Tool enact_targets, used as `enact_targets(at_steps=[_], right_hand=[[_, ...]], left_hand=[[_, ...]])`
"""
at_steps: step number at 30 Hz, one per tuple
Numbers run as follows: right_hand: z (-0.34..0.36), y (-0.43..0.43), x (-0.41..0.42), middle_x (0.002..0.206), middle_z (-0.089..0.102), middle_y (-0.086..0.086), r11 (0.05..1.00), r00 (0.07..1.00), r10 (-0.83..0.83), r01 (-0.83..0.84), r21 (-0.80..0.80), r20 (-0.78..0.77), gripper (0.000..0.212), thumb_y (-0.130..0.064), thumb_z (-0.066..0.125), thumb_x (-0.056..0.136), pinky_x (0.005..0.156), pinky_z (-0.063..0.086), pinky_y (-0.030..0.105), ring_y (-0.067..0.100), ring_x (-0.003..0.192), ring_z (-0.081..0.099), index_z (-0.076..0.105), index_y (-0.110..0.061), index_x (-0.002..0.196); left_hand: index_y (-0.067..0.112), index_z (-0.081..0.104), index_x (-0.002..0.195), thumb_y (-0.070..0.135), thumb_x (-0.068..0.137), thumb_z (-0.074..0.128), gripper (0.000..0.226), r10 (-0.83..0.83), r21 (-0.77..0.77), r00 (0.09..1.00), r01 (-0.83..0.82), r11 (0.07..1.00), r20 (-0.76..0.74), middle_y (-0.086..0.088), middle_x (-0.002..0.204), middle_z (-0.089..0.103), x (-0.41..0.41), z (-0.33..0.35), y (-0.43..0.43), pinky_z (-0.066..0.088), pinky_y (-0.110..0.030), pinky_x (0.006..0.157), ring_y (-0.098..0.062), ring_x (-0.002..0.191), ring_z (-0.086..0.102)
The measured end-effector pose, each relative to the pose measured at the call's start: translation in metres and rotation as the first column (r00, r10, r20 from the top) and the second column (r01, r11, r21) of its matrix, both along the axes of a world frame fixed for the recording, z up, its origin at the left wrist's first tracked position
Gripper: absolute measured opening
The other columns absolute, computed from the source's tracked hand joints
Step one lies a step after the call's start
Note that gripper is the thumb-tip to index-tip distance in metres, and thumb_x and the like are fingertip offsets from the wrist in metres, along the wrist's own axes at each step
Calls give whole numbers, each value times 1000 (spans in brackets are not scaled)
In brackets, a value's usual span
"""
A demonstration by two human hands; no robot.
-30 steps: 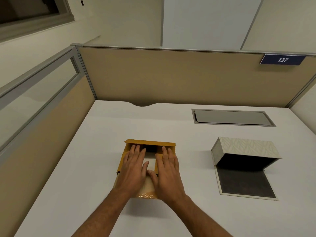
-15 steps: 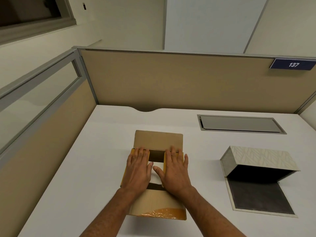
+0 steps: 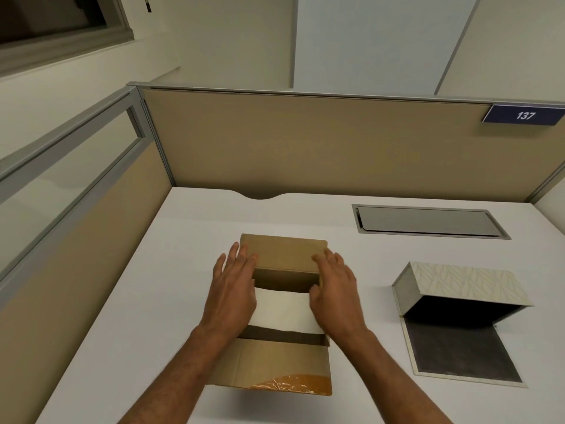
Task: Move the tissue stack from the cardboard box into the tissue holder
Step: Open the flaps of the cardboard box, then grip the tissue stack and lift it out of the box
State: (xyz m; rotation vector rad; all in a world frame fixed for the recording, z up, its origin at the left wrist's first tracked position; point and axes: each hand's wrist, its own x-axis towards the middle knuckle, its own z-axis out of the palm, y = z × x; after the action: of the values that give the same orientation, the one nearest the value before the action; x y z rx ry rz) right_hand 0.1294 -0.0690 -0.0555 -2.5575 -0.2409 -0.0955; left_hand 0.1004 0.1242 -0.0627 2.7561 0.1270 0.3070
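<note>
Both hands sit flat and spread on the cardboard box (image 3: 276, 319), fingers loose, pinching nothing. Left hand (image 3: 233, 289) covers the left side flap, right hand (image 3: 334, 289) the right one, each pressing its flap outward, by the look of it.

Tissue stack (image 3: 282, 310) lies inside the box, a white slab showing in the gap between the two hands, directly under and between the palms. Its long axis appears to run left-right across the person, so each hand sits over one short end. Neither hand is clearly nearer; both thumbs sit at the edge of the white surface, contact too close to call. How deep the stack goes is hidden.

Far flap (image 3: 282, 250) stands tilted back, near flap (image 3: 275, 365) lies folded toward the person with orange tape (image 3: 293, 384) on its edge. Box rests on the white bench (image 3: 137, 301).

Tissue holder (image 3: 461, 319) lies well apart to the right, lid open, dark interior facing the person, so the right hand is on its side.

Judgement: box-opening step about done, stack not yet gripped. Next move likely calls for fingers dipping down at both short ends, lifting level, then carrying rightward. Risk: loose sheets sagging or fanning in the middle.
</note>
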Motion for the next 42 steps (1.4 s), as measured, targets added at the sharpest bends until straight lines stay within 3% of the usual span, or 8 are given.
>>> enact_targets(at_steps=[6,10,14,19,27,35,38,42], right_hand=[[-16,-50,-16,151,46,17,987,985,-10,37,-154,174,53,1,74,79,119,19,60,40,144,34,62,-11,129],[-43,-53,-36,159,34,15,983,997,-42,52,-174,59,49,-30,45,102,123,6,53,35,149,25,43,-10,146],[-57,-39,-44,166,15,6,991,965,-132,133,-12,-227,67,-54,33,100,124,9,42,26,153,11,21,-17,155],[-56,-21,-49,158,35,7,948,902,-136,238,210,-410,60,-40,45,101,110,43,49,31,138,44,21,-17,152],[-54,-13,-43,144,53,7,919,906,-79,228,322,-415,44,-27,36,106,104,49,44,27,125,56,32,-16,148],[-59,-14,-38,160,32,9,949,928,-116,209,236,-355,54,-29,40,104,117,34,43,28,144,36,22,-15,154],[-53,-6,-37,166,15,0,973,986,-134,149,175,-96,60,-28,48,102,120,15,35,21,153,13,21,-21,155],[-49,14,-25,164,24,-4,991,993,103,-97,93,-60,52,-29,49,102,120,21,34,16,151,20,32,-27,151]], left_hand=[[17,31,151,16,90,59,67,101,289,984,-54,956,-150,-10,166,13,-11,5,37,0,-45,126,-28,155,5],[15,22,151,36,95,50,66,202,382,946,-94,919,-253,-14,167,5,-24,-9,43,-5,-49,123,-33,154,-1],[13,23,150,43,101,34,59,257,154,901,-216,964,-349,-13,163,23,-33,-24,34,21,-46,122,-33,150,23],[16,45,133,41,102,34,42,290,-75,877,-342,937,-383,-5,128,64,-43,-38,21,55,-35,90,-24,109,67],[13,56,108,30,104,34,28,344,-170,902,-393,904,-259,-4,95,70,-47,-54,13,49,-25,68,-10,70,54],[11,45,134,39,102,29,45,385,-25,877,-408,912,-288,-10,129,64,-47,-49,9,54,-43,92,-29,114,63],[12,32,148,45,100,33,58,373,130,902,-352,927,-216,-13,157,36,-45,-45,7,29,-49,117,-33,147,30],[20,21,154,44,99,40,62,89,-25,989,-93,995,-120,-4,166,15,-36,-49,3,2,-35,123,-21,154,9]])
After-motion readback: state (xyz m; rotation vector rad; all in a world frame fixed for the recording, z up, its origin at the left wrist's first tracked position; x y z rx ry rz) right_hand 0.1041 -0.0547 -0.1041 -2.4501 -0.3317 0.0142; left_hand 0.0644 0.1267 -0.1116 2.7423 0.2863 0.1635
